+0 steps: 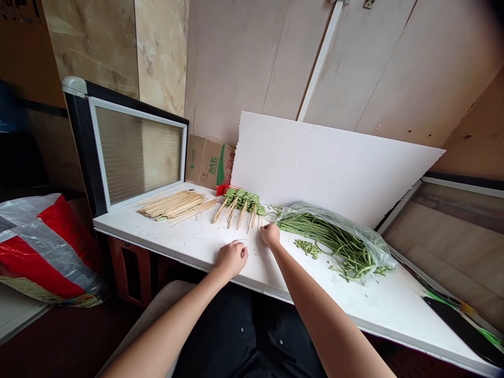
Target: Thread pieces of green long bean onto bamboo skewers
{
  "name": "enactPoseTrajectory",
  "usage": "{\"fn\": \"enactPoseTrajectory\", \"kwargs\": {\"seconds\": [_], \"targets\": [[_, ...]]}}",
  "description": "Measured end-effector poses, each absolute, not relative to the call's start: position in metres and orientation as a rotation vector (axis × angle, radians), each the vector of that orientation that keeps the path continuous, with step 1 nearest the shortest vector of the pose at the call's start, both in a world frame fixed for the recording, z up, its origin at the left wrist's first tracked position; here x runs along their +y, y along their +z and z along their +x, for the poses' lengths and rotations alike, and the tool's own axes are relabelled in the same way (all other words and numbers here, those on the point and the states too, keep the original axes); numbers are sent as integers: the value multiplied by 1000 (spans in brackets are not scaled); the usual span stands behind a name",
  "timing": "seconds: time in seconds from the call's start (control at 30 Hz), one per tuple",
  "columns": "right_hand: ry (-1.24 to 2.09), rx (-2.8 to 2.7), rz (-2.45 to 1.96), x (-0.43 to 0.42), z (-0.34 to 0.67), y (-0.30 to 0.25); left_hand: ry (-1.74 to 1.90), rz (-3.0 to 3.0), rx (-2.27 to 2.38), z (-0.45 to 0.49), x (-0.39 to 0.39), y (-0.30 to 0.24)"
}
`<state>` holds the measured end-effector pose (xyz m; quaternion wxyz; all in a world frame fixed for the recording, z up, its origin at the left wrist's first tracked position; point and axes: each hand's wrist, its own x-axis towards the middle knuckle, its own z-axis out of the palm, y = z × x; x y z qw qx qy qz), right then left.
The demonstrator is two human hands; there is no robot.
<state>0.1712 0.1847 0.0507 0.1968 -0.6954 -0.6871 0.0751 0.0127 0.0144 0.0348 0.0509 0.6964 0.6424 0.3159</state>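
Though my left hand [231,258] and right hand [270,234] are both curled, can't tell if either's pinching anything tbh; skewered green beans [246,198] sit just beyond, left of the bagged beans [321,227].

On the cardboard box [203,157] in front of you, you can make out green Chinese characters, possibly 北大荒, and red characters at its right edge. Its smaller print and the dark lettering [21,13] at your upper left are unreadable.
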Motion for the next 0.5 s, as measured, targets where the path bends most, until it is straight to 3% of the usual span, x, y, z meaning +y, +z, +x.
{"fn": "enactPoseTrajectory", "kwargs": {"seconds": [0.27, 0.5], "targets": [[98, -1945, -1911, 183, 199, 67, 995, 2139, 1921, 10, 14, 30], [-62, -1982, -1981, 190, 285, 88, 997, 2153, 1914, 9, 17, 25]]}}
